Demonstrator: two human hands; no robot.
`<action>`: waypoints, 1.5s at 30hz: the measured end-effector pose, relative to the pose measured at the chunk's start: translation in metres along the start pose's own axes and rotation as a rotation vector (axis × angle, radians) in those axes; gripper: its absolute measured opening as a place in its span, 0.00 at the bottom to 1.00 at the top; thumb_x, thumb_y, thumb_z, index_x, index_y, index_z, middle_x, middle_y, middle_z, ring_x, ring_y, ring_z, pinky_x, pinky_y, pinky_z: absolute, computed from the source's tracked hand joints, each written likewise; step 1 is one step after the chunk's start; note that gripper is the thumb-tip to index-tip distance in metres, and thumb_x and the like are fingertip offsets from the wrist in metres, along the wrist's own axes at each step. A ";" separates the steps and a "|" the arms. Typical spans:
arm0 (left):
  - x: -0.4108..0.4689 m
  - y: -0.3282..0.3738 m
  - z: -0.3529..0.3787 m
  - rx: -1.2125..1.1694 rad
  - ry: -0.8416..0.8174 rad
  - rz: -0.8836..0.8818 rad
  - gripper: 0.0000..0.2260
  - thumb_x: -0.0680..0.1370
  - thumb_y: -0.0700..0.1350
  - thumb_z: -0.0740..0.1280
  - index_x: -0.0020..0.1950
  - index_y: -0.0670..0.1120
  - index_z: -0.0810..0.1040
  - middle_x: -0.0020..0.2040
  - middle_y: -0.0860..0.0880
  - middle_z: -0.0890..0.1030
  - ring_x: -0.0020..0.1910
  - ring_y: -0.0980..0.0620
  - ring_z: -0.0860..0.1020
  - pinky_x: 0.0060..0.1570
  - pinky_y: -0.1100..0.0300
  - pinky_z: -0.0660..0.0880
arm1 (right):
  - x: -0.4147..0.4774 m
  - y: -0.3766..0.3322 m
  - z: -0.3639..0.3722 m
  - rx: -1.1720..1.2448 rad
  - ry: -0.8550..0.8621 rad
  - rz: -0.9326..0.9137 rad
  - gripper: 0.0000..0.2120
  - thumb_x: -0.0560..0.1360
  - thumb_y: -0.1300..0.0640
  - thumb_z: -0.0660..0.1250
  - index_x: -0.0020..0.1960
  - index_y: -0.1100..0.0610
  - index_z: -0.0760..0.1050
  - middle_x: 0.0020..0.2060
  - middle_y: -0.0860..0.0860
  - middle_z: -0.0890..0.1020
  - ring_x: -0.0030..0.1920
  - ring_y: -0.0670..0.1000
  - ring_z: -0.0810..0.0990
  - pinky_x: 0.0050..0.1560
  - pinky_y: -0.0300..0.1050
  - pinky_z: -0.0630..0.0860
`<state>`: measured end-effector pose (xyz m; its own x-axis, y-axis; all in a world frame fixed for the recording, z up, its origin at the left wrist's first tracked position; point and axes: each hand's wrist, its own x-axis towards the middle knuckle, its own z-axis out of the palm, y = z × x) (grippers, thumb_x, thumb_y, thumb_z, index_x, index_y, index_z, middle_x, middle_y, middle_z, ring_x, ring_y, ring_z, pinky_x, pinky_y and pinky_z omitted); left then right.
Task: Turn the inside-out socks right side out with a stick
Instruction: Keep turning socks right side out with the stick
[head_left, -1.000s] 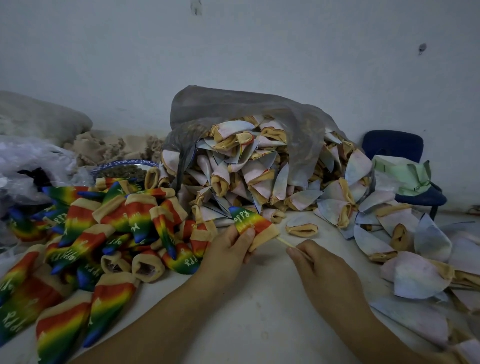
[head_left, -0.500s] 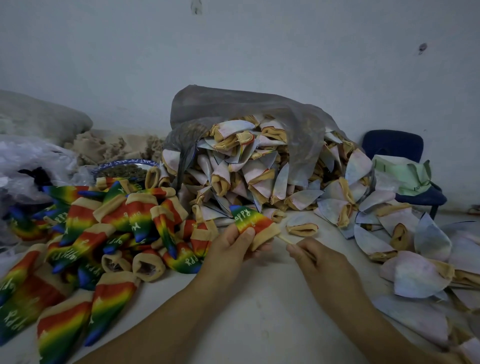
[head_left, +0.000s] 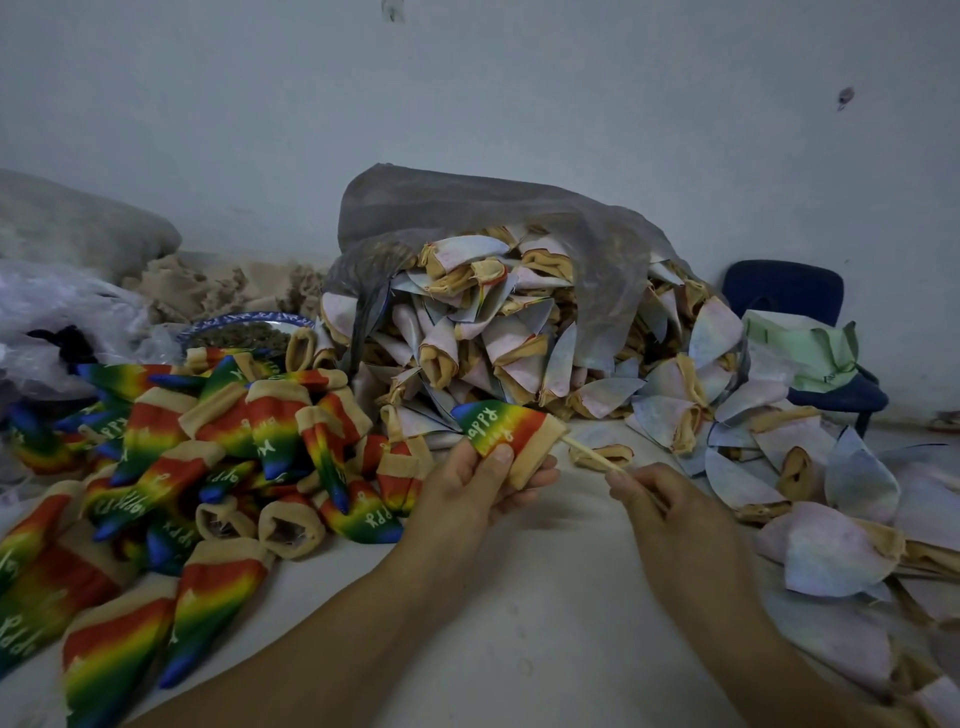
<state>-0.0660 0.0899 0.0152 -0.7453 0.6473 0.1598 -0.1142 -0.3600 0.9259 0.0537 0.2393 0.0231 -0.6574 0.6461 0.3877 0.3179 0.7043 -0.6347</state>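
**Batch partly complete**

Fingers of the left hand (head_left: 467, 483) grip a rainbow-printed, tan-cuffed sock (head_left: 506, 428), right side out, above the white tabletop (head_left: 545, 597). Fingers of the right hand (head_left: 670, 509) pinch the thin wooden stick (head_left: 592, 456) entering its cuff. Turned rainbow socks (head_left: 208, 441) lie left; many pale inside-out socks (head_left: 493, 332) remain

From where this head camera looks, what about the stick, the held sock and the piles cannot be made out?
Head view:
The stick: its tip is inside the rainbow sock; its rear end is hidden in the right hand.
The left hand: its fingers under the sock are mostly hidden by it.
The pale socks deep in the grey bag: covered by it.
The rainbow pile: cut off by the left edge.
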 end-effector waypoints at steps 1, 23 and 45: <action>0.001 -0.001 0.000 0.011 0.005 0.002 0.11 0.83 0.45 0.60 0.62 0.45 0.76 0.52 0.46 0.86 0.53 0.49 0.84 0.45 0.65 0.79 | 0.000 0.000 0.001 0.012 -0.003 0.009 0.09 0.75 0.38 0.59 0.38 0.39 0.71 0.36 0.43 0.80 0.38 0.43 0.76 0.40 0.46 0.74; 0.000 0.004 -0.005 0.046 0.270 -0.236 0.37 0.55 0.66 0.78 0.60 0.50 0.79 0.55 0.47 0.82 0.56 0.48 0.79 0.54 0.52 0.77 | 0.001 -0.011 -0.006 -0.342 0.046 -0.563 0.13 0.78 0.50 0.59 0.50 0.49 0.82 0.36 0.47 0.78 0.36 0.53 0.75 0.33 0.50 0.72; -0.012 0.021 -0.006 0.725 -0.089 0.006 0.30 0.72 0.72 0.50 0.23 0.51 0.70 0.22 0.53 0.71 0.23 0.57 0.71 0.30 0.67 0.70 | -0.004 -0.010 -0.016 -0.291 -0.232 -0.446 0.18 0.78 0.44 0.53 0.58 0.46 0.77 0.53 0.42 0.80 0.53 0.43 0.77 0.45 0.28 0.60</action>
<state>-0.0635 0.0705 0.0309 -0.6845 0.7102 0.1646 0.3769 0.1514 0.9138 0.0637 0.2347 0.0385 -0.8928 0.2107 0.3982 0.1296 0.9666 -0.2209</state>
